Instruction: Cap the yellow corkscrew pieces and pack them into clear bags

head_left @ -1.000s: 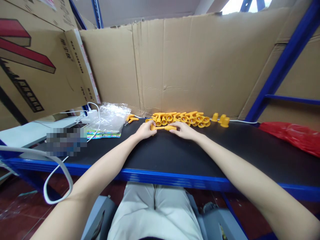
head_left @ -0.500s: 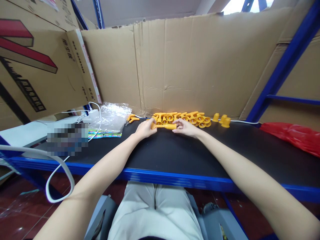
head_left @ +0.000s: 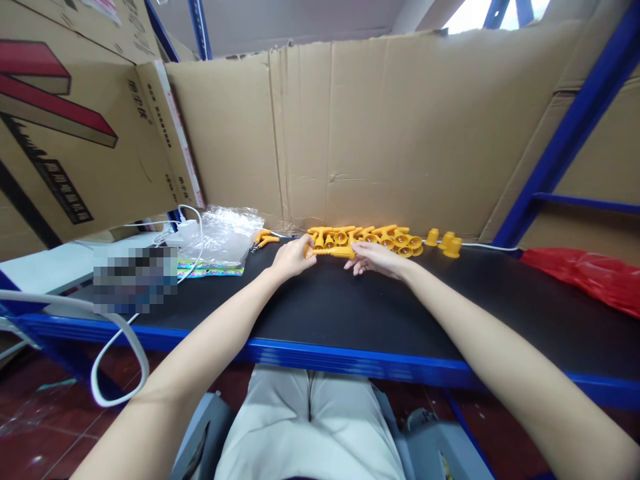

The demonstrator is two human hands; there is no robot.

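Observation:
A yellow plastic tool [head_left: 341,253] lies level between my two hands, just above the black tabletop. It has a handle at the left, a narrow ridged stem and a wider cup-like part at the right. My left hand [head_left: 294,257] is closed around the handle end, which its fingers mostly hide. At the other end, my right hand [head_left: 373,258] has its thumb and index finger against the wide part, while its other fingers hang loosely below. Right behind lies a pile of similar yellow tools [head_left: 385,239] with cup ends facing me.
Three yellow cups [head_left: 452,247] stand right of the pile. Yellow handles with metal spirals [head_left: 269,239] lie at left, beside clear plastic bags [head_left: 225,233]. A red bag [head_left: 585,270] lies far right. Cardboard [head_left: 400,133] walls the back; a white cable [head_left: 145,360] loops at left.
My right hand's lower fingers have moved down and away from the tool's wide end, and its wrist has turned slightly. My left hand keeps its hold in nearly the same place.

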